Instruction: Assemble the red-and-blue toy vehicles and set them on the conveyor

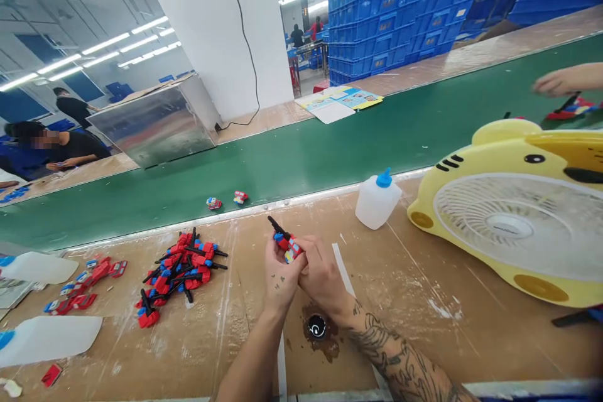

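Both my hands meet over the middle of the brown worktop. In them is a small red and blue plastic toy robot [293,251] with a black gun-like barrel pointing up and left. My left hand [279,279] is closed around its left side; the fingers of my right hand [323,270] close on it from the right and hide part of it. Just below my hands stands a small round pot of dark liquid [316,326] with a wet stain around it. To the left lies a heap of red and blue toy parts with black barrels [181,267].
More red toy pieces [87,282] and white bottles [51,339] lie at the left. A squeeze bottle with blue cap [377,201] and a yellow fan [513,220] stand right. Two toy pieces [226,201] sit on the green belt [282,163]. A co-worker's hand [565,80] reaches in at right.
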Demonstrator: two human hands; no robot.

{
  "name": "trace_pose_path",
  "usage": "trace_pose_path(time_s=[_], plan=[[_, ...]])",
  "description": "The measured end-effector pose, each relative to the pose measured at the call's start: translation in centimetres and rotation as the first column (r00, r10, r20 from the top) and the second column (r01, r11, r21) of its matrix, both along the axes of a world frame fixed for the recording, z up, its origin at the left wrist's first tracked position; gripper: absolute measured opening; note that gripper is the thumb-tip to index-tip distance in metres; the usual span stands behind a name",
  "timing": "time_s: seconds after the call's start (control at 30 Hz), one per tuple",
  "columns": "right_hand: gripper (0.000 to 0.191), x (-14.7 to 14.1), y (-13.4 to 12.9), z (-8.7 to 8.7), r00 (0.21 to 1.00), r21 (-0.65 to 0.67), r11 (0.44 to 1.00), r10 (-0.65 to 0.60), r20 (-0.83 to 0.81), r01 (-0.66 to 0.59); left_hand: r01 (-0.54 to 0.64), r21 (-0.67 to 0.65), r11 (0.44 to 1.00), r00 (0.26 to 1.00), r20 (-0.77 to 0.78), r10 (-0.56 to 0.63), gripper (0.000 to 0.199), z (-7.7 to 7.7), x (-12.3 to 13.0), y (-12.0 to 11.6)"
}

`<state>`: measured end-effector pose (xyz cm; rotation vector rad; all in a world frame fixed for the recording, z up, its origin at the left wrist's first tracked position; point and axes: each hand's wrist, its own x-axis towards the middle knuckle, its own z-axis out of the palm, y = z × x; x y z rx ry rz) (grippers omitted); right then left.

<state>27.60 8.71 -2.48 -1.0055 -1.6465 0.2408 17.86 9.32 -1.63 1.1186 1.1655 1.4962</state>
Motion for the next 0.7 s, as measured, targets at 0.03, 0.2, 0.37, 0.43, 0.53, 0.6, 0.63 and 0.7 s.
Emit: trace_pose_path(time_s=[0.03,0.2,0.37,0.43,0.53,0.6,0.63,0.7], plan=[[0.042,0.3,0.5,0.0,1.0,-0.03,0.999,0.015,0.0,-0.015,0.028,0.008,1.0,0.999,-0.036,-0.027,0.061,0.3,-0.3,1.0],[0.066,3.7,2.8,-1.3,0.996,-0.228,0.974,-0.028,-0.081,0.009,0.094,-0.079,0.992,0.797,-0.592,-0.123,0.071,1.7,-1.6,9.8],[0.051,4.9,3.6,-1.7,0.99,-0.253,0.967,-0.05,-0.132,0.015,0.083,-0.239,0.967,0.565,-0.788,-0.244,0.058,3.3,-0.7,21.6],[0.042,4.8,3.8,-1.1,0.996,-0.228,0.973,0.002,-0.094,-0.024,0.042,-0.323,0.946,0.476,-0.825,-0.303,0.038,3.6,0.0,24.9],[0.029,4.5,4.7,0.4,0.998,-0.196,0.979,0.046,-0.051,-0.055,-0.043,-0.41,0.911,0.395,-0.845,-0.361,0.035,3.4,0.7,27.5],[0.024,4.1,6.3,1.8,0.998,-0.185,0.981,0.049,-0.045,-0.056,-0.073,-0.429,0.9,0.375,-0.849,-0.374,0.038,2.9,0.9,28.1],[0.023,3.6,7.5,2.7,0.998,-0.185,0.981,0.045,-0.049,-0.053,-0.075,-0.423,0.903,0.373,-0.852,-0.368,0.039,2.7,0.9,28.1],[0.022,1.8,10.9,4.4,0.997,-0.202,0.977,0.051,-0.051,-0.061,-0.046,-0.377,0.925,0.379,-0.863,-0.333,0.042,2.1,0.6,27.2]])
